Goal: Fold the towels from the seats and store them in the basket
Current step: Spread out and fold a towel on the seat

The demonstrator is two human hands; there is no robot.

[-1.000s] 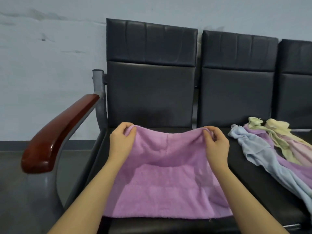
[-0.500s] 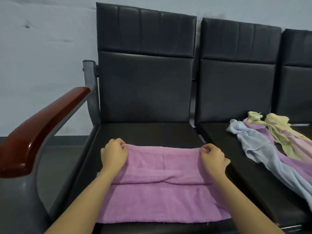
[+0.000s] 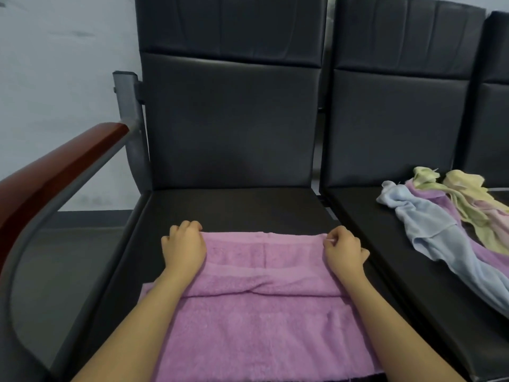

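A purple towel (image 3: 261,321) lies spread on the left black seat (image 3: 248,210), with a fold crossing its middle. My left hand (image 3: 184,248) grips the towel's far left corner, fingers curled over the edge. My right hand (image 3: 343,250) pinches the far right corner. Both hands rest low on the seat surface. On the neighbouring seat (image 3: 385,244) lies a heap of unfolded towels: a light blue one (image 3: 429,235), a purple one, yellow ones (image 3: 462,188) and a pale pink one. No basket is in view.
A wooden armrest (image 3: 55,172) on a grey metal frame stands to the left of the seat. Dark padded backrests (image 3: 231,106) rise behind both seats. A pale wall and grey floor show at the left.
Both hands brought the towel's raised far edge down toward me and laid it on the seat. The towel went from held up to lying flat with a fold.
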